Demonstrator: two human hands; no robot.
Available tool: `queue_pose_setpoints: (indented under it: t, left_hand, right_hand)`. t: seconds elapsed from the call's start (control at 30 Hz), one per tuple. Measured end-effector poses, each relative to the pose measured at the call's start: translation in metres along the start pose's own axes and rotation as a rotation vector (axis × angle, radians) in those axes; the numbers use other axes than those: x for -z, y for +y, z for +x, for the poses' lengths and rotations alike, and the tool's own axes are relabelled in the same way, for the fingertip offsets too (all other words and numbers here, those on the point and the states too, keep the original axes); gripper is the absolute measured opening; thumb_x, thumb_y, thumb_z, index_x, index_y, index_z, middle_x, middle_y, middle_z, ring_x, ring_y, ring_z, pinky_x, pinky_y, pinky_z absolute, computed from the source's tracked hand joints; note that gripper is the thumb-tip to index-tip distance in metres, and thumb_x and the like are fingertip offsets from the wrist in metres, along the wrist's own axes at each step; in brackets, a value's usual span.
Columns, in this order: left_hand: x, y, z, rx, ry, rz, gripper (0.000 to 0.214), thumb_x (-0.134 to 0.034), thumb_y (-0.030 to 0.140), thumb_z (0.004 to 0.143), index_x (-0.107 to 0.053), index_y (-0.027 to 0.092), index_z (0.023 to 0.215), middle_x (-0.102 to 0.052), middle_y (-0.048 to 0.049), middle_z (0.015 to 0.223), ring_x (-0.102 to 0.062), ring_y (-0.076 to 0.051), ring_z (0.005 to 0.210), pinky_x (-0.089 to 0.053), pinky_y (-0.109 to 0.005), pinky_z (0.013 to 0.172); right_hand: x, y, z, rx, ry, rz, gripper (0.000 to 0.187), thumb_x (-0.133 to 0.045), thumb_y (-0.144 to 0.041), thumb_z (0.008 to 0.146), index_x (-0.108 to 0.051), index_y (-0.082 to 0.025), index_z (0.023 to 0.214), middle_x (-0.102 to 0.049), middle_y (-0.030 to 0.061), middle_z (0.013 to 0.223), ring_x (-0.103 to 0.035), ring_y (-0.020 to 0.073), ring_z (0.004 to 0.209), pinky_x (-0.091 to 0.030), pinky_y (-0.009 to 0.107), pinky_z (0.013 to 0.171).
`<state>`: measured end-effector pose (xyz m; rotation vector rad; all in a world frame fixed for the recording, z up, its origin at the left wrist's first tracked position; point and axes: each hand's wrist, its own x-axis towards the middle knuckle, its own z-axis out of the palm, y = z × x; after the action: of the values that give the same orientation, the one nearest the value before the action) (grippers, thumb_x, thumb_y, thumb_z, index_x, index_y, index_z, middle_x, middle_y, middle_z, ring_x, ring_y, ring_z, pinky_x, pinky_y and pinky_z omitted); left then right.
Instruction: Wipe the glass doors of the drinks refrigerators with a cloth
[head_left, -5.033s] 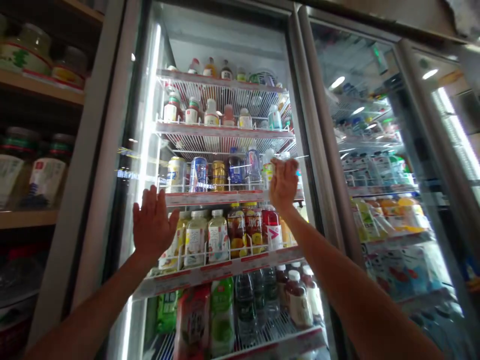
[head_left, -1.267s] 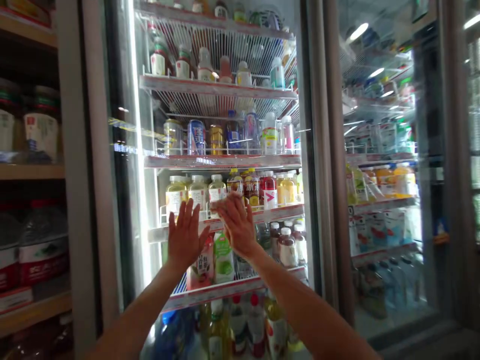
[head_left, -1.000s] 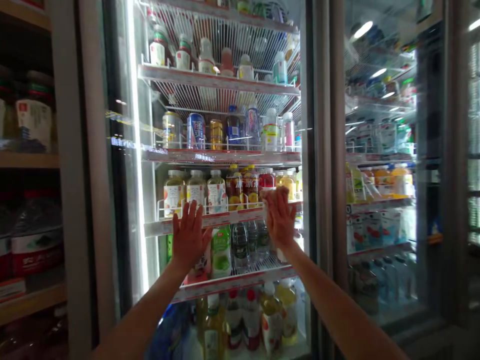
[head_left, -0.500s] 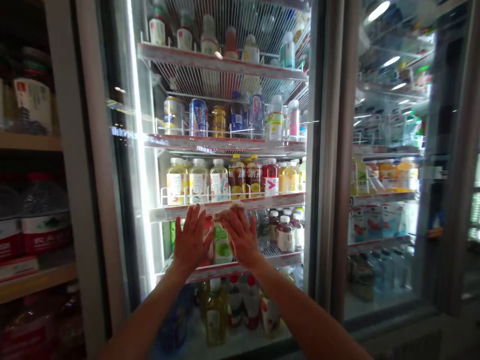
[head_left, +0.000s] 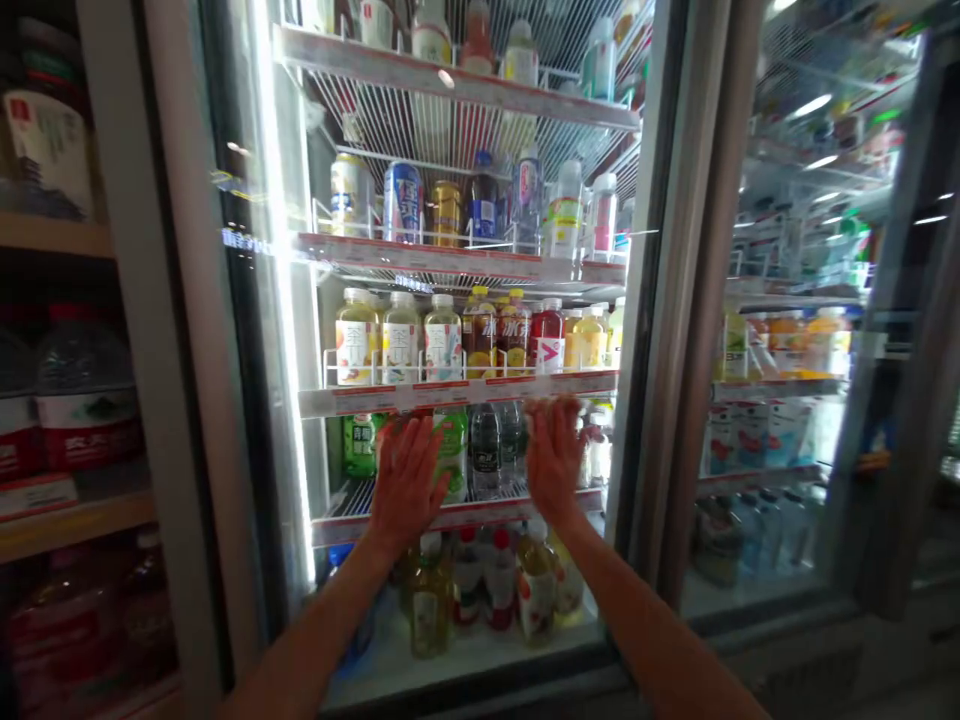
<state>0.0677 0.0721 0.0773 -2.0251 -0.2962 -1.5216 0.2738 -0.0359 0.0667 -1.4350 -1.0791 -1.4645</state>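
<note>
Both my hands are raised against the glass door of a lit drinks cooler. My left hand lies flat with its fingers stretched upward, in front of the green bottles on the fourth shelf. My right hand is also flat, fingers up, farther right in front of small white-capped bottles. A pale patch shows at the right fingertips; whether it is a reflection or a thin cloth I cannot make out. Behind the glass, a green bottle and a dark-labelled clear bottle stand near my hands.
Tea bottles line the shelf above my hands, with cans one shelf higher. More bottles stand on the cooler floor. A metal door frame and a second cooler are at right. Wooden shelves with large bottles stand at left.
My right hand has moved right across the glass, away from the left one. My left hand has shifted slightly right. The view has tilted down a little.
</note>
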Motion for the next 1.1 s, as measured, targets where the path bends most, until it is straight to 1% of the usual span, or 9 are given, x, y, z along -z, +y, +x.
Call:
queue_pose_setpoints:
  t: [0.1,0.2,0.3,0.43,0.53,0.67,0.87,1.0,1.1]
  left_hand:
    - [-0.003,0.005,-0.004,-0.007,-0.002,0.009,0.07,-0.046,0.028,0.088,-0.01,0.014,0.147,-0.034,-0.0155,0.146,-0.014,-0.022,0.141,-0.01,-0.046,0.116]
    - [-0.006,0.01,-0.009,0.003,-0.006,0.012,0.068,-0.045,0.028,0.088,-0.013,0.014,0.147,-0.038,-0.0156,0.143,-0.016,-0.022,0.141,-0.011,-0.046,0.116]
    - [-0.007,0.013,-0.015,0.004,-0.019,-0.014,0.066,-0.046,0.028,0.087,-0.017,0.016,0.146,-0.038,-0.0147,0.144,-0.017,-0.022,0.141,-0.01,-0.046,0.117]
    - [-0.006,0.016,-0.023,0.016,-0.058,-0.045,0.067,-0.047,0.03,0.087,-0.017,0.018,0.146,-0.036,-0.0135,0.145,-0.018,-0.022,0.141,-0.009,-0.045,0.117]
    - [-0.005,0.016,-0.03,0.02,-0.05,-0.022,0.066,-0.044,0.027,0.088,-0.015,0.017,0.146,-0.035,-0.0133,0.146,-0.017,-0.021,0.141,-0.009,-0.045,0.117]
    - [-0.001,0.009,-0.04,0.001,-0.06,0.004,0.066,-0.043,0.026,0.088,-0.014,0.016,0.147,-0.036,-0.0135,0.146,-0.014,-0.02,0.142,-0.008,-0.045,0.117]
    - [0.014,-0.016,-0.049,0.047,-0.061,0.069,0.069,-0.047,0.026,0.088,-0.012,0.017,0.147,-0.028,-0.0138,0.149,-0.012,-0.02,0.142,-0.005,-0.045,0.117]
    - [0.027,-0.041,-0.056,0.132,-0.076,0.093,0.072,-0.047,0.026,0.089,-0.006,0.024,0.148,-0.021,-0.0109,0.152,-0.013,-0.022,0.142,-0.007,-0.048,0.116]
    - [0.037,-0.063,-0.062,0.236,-0.082,0.112,0.071,-0.045,0.029,0.09,-0.005,0.026,0.147,-0.019,-0.0114,0.153,-0.015,-0.026,0.142,-0.009,-0.053,0.115]
  right_hand:
    - [-0.003,-0.041,-0.016,0.225,-0.139,0.094,0.05,-0.047,-0.021,0.087,-0.044,-0.027,0.136,-0.036,0.0052,0.149,-0.012,0.024,0.144,-0.011,0.05,0.115]
    - [-0.001,-0.043,-0.03,0.357,-0.217,0.128,0.048,-0.051,-0.023,0.086,-0.048,-0.028,0.133,-0.044,0.0043,0.144,-0.017,0.0219,0.143,-0.004,0.049,0.116]
    - [0.005,-0.005,-0.04,0.291,-0.165,0.075,0.047,-0.049,-0.02,0.086,-0.049,-0.028,0.132,-0.047,0.0057,0.141,-0.022,0.0216,0.142,-0.009,0.049,0.116]
    - [0.015,0.06,-0.05,0.065,-0.05,-0.077,0.053,-0.044,-0.02,0.089,-0.036,-0.023,0.141,-0.041,0.0131,0.145,-0.027,0.025,0.14,-0.022,0.053,0.112]
    - [0.018,0.08,-0.053,-0.123,-0.001,-0.156,0.057,-0.038,-0.023,0.092,-0.024,-0.02,0.146,-0.032,0.0179,0.149,-0.025,0.0289,0.14,-0.028,0.057,0.107]
    - [0.01,0.037,-0.06,-0.198,0.027,-0.104,0.064,-0.037,-0.021,0.092,-0.009,-0.021,0.149,-0.021,0.0171,0.153,-0.016,0.0302,0.143,-0.029,0.06,0.105]
    - [0.001,-0.077,-0.067,0.26,-0.249,0.174,0.05,-0.045,-0.024,0.088,-0.042,-0.026,0.138,-0.046,0.0042,0.142,-0.018,0.0219,0.143,-0.002,0.049,0.117]
    - [0.0,-0.078,-0.04,0.476,-0.272,0.227,0.046,-0.045,-0.023,0.088,-0.046,-0.027,0.134,-0.049,-0.0008,0.14,-0.016,0.0169,0.143,0.005,0.045,0.118]
    - [-0.005,-0.053,-0.007,0.26,-0.121,0.16,0.052,-0.044,-0.018,0.088,-0.04,-0.023,0.139,-0.045,0.0054,0.143,-0.016,0.0202,0.143,-0.003,0.049,0.117]
